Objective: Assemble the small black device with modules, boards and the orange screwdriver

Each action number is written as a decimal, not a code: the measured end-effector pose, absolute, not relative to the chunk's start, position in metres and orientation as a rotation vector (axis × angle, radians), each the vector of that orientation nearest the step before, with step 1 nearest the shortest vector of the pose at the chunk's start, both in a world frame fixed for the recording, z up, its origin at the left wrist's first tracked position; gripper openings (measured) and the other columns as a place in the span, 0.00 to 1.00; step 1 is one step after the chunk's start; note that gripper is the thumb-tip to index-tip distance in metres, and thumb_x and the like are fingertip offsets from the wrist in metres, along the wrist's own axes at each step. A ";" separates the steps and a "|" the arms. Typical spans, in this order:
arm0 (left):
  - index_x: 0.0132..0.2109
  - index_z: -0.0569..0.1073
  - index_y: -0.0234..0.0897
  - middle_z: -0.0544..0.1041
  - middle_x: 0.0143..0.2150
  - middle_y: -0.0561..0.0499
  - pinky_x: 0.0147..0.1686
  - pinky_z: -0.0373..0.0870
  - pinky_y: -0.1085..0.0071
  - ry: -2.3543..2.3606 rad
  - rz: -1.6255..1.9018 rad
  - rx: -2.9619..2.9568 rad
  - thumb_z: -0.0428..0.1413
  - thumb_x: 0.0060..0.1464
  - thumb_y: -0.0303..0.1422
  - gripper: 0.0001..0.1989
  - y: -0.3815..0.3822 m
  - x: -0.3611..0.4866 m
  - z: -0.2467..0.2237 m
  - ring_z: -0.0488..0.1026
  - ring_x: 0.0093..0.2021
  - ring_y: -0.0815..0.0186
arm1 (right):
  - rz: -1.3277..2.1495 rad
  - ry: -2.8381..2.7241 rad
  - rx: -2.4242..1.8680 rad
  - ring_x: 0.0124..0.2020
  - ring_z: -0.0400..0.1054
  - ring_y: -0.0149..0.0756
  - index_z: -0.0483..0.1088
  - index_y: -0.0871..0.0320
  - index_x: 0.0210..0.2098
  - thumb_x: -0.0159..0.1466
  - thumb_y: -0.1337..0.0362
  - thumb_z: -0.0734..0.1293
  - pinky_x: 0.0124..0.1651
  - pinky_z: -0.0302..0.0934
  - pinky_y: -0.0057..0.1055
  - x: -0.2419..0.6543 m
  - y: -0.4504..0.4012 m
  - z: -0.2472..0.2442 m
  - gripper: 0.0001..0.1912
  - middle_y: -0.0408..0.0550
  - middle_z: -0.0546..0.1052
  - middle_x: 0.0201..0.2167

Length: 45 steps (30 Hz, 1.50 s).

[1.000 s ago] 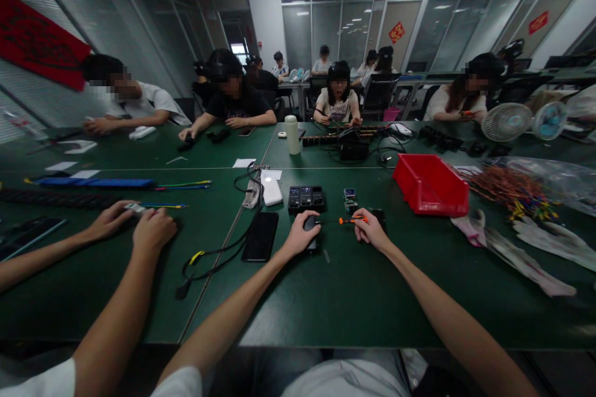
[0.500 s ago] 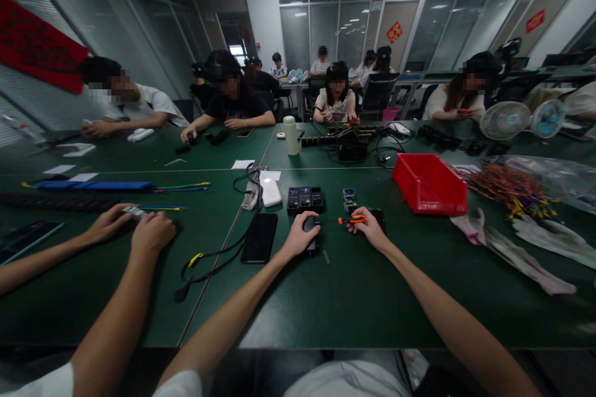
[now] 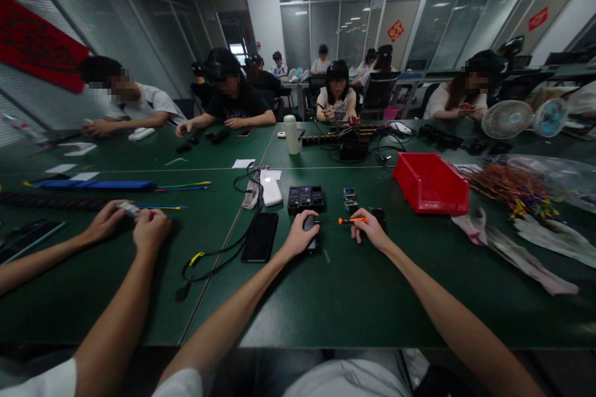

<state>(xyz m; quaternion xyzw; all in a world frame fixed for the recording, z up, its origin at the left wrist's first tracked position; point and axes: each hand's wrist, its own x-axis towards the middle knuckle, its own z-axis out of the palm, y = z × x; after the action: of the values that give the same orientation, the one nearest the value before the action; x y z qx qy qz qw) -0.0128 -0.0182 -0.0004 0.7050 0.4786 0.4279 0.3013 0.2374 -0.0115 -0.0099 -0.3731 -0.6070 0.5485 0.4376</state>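
My left hand [image 3: 298,236] is closed around a small dark grey block-like device [image 3: 311,243] on the table, partly hidden by the fingers. My right hand [image 3: 371,229] pinches the orange handle of a screwdriver [image 3: 352,220]. Its thin shaft points left, toward the device's right side; whether the tip touches cannot be made out. Just beyond the left hand sits a black box with several compartments [image 3: 305,198]. A small module with a circuit board [image 3: 350,200] lies beyond the right hand. Behind the right fingers a flat black object [image 3: 380,217] is partly covered.
To the left lie a black phone [image 3: 259,237], looped black cable [image 3: 218,253] and a white power bank-like object [image 3: 270,189]. A red bin [image 3: 431,189], gloves [image 3: 516,254] and bundled wires [image 3: 516,189] are on the right. A co-worker's hands [image 3: 151,226] work at left.
The screwdriver handle has turned slightly in my right hand, whose lower fingers have loosened and shifted. My left hand stays on the device. The neighbouring co-worker's hands have moved a little.
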 end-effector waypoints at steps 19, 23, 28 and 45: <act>0.46 0.68 0.41 0.68 0.44 0.51 0.51 0.59 0.66 1.261 1.134 1.866 0.53 0.49 0.30 0.15 -0.017 -0.012 0.000 0.65 0.46 0.64 | 1.265 -1.484 -0.900 0.26 0.70 0.33 0.59 0.58 0.38 0.59 0.66 0.60 0.29 0.61 0.29 0.237 -0.007 -0.013 0.07 0.45 0.74 0.26; 0.46 0.68 0.42 0.68 0.45 0.51 0.51 0.59 0.66 1.247 1.142 1.857 0.53 0.49 0.31 0.15 -0.018 -0.012 0.000 0.65 0.46 0.64 | 1.300 -1.465 -0.876 0.23 0.69 0.32 0.58 0.58 0.38 0.60 0.64 0.59 0.27 0.61 0.29 0.236 -0.009 -0.010 0.07 0.43 0.74 0.24; 0.46 0.68 0.42 0.68 0.45 0.51 0.51 0.59 0.66 1.246 1.155 1.848 0.53 0.49 0.31 0.14 -0.019 -0.013 0.001 0.65 0.46 0.64 | 1.348 -1.455 -0.892 0.17 0.67 0.32 0.58 0.57 0.39 0.62 0.61 0.58 0.22 0.59 0.27 0.235 -0.010 -0.010 0.08 0.41 0.73 0.20; 0.46 0.68 0.42 0.69 0.45 0.51 0.51 0.59 0.66 1.262 1.145 1.840 0.53 0.49 0.30 0.14 -0.019 -0.012 0.002 0.66 0.46 0.64 | 1.166 -1.539 -0.956 0.25 0.68 0.31 0.60 0.57 0.41 0.57 0.61 0.65 0.30 0.63 0.31 0.235 -0.010 -0.009 0.14 0.43 0.70 0.29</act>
<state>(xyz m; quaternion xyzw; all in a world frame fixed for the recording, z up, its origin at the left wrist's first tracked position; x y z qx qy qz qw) -0.0117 -0.0189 0.0020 0.6972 0.4783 0.4338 0.3113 0.2346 -0.0097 -0.0087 -0.3907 -0.6290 0.4765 0.4740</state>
